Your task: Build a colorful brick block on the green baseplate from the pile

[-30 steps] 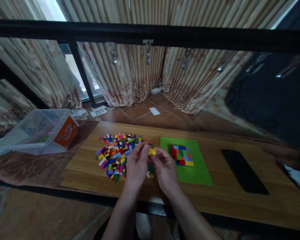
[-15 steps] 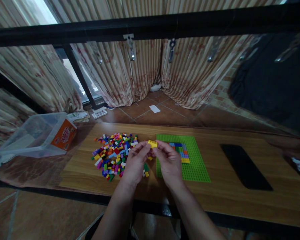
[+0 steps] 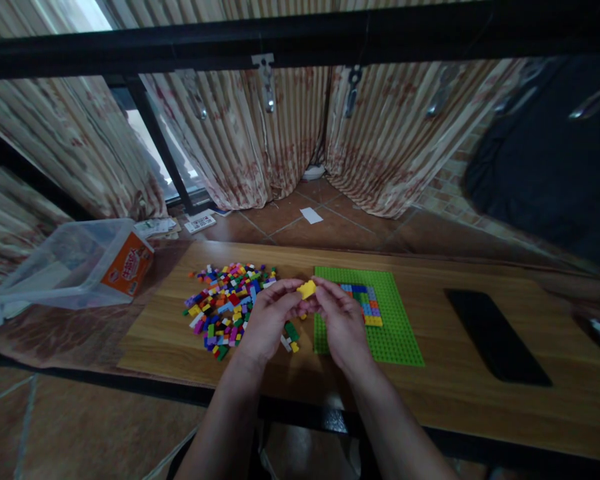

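A small yellow brick [image 3: 307, 289] is pinched between the fingertips of my left hand [image 3: 267, 321] and my right hand [image 3: 344, 325], held just above the wooden board [image 3: 450, 393]. To the left lies a heap of several coloured bricks [image 3: 225, 300]. To the right is a green baseplate [image 3: 390, 333] bearing a block of coloured bricks [image 3: 367, 307], partly hidden behind my right hand.
A clear plastic tub [image 3: 70, 263] with an orange label lies on its side at the far left. A black phone [image 3: 497, 335] rests on the board at the right. A black metal bar [image 3: 300, 43] crosses overhead, with curtains behind it.
Both hands have kept hold of the yellow brick and turned it slightly between the fingertips. The view has shifted a little; the built block is now more covered by my right hand.
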Tool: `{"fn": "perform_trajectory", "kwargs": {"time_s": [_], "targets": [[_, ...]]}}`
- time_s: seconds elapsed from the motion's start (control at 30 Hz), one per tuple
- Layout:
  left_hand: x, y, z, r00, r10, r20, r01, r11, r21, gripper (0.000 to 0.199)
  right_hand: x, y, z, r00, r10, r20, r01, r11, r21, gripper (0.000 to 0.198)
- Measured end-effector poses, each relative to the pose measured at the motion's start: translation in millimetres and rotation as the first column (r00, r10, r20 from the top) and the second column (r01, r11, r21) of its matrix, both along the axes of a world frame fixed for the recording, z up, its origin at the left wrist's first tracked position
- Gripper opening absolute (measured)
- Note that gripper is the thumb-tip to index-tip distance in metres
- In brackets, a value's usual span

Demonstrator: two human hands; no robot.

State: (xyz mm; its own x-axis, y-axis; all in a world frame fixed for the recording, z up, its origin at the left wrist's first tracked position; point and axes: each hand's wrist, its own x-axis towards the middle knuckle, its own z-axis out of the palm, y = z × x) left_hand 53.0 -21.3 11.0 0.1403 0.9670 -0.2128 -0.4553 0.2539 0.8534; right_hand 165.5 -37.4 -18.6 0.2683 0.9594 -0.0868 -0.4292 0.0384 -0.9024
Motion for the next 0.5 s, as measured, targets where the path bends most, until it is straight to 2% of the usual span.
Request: {"fn": "perform_trajectory", "kwargs": {"time_s": [0.13, 0.23, 0.33, 0.43, 0.5], "targets": [[2.0, -0.6, -3.9, 1.000, 0.026, -0.006, -0.026, 0.998, 0.049, 0.027, -5.1, 4.6, 0.5, 0.998, -0.011, -0.061, 0.012, 1.000, 0.015, 0.031], [2.8, -0.5, -7.4, 0.998, 0.034, -0.047, -0.029, 0.994, 0.102, 0.026, -7.7, 7.3, -1.2, 1.000, -0.021, -0.008, 0.021, 0.999, 0.029, 0.028], [0.9, 0.9, -8.4, 0.997, 0.003, -0.072, 0.008, 0.988, 0.151, 0.025, -5.7, 6.6, -2.5, 0.982, -0.074, 0.174, 0.057, 0.993, 0.101, 0.025], [-3.0, 2.9, -7.1, 0.995, -0.039, -0.088, 0.056, 0.979, 0.197, 0.024, -0.8, 2.9, -1.9, 0.904, -0.124, 0.410, 0.032, 0.974, 0.225, 0.019], [-5.2, 3.5, -6.2, 0.990, -0.062, -0.127, 0.092, 0.965, 0.247, 0.021, 2.1, 0.4, -0.8, 0.853, -0.139, 0.504, -0.006, 0.962, 0.275, 0.016]]}}
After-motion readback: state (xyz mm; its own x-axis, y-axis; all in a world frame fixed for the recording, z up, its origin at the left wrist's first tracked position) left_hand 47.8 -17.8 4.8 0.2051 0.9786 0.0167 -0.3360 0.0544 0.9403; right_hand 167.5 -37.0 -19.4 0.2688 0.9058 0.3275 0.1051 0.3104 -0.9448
